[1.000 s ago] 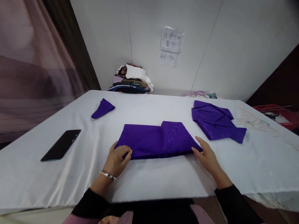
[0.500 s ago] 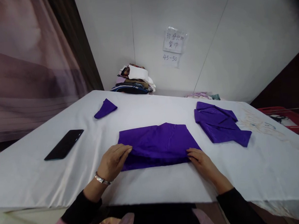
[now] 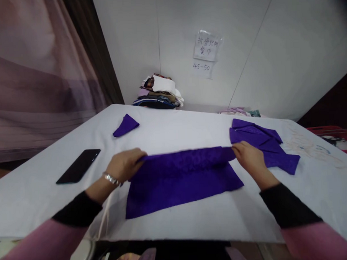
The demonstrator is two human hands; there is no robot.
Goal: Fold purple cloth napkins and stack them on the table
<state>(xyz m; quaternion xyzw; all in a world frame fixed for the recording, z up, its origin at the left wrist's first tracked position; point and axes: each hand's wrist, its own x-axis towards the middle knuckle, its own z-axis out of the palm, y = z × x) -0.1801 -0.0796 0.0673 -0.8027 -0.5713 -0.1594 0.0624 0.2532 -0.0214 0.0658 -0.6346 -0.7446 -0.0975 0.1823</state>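
A purple cloth napkin [image 3: 178, 183] hangs stretched between my two hands, its far edge lifted and its lower part lying toward me over the white-covered table. My left hand [image 3: 127, 162] pinches the left end of the raised edge. At the right end, my right hand [image 3: 248, 155] grips the same edge with fingers closed. To the right lie more purple napkins [image 3: 260, 141], folded and overlapping. One small folded purple napkin [image 3: 126, 125] rests at the back left.
A dark phone [image 3: 79, 166] lies on the white tablecloth [image 3: 177, 225] at the left. Against the wall sits a pile of folded clothes [image 3: 160, 92]. Further right are some pink and green cloths [image 3: 238, 112] and a red basket [image 3: 334, 134]. A handwritten sign [image 3: 206, 48] hangs above.
Both hands have moved away from me and up, raising the napkin's far edge and pulling it taut. More of the napkin now spreads toward me.
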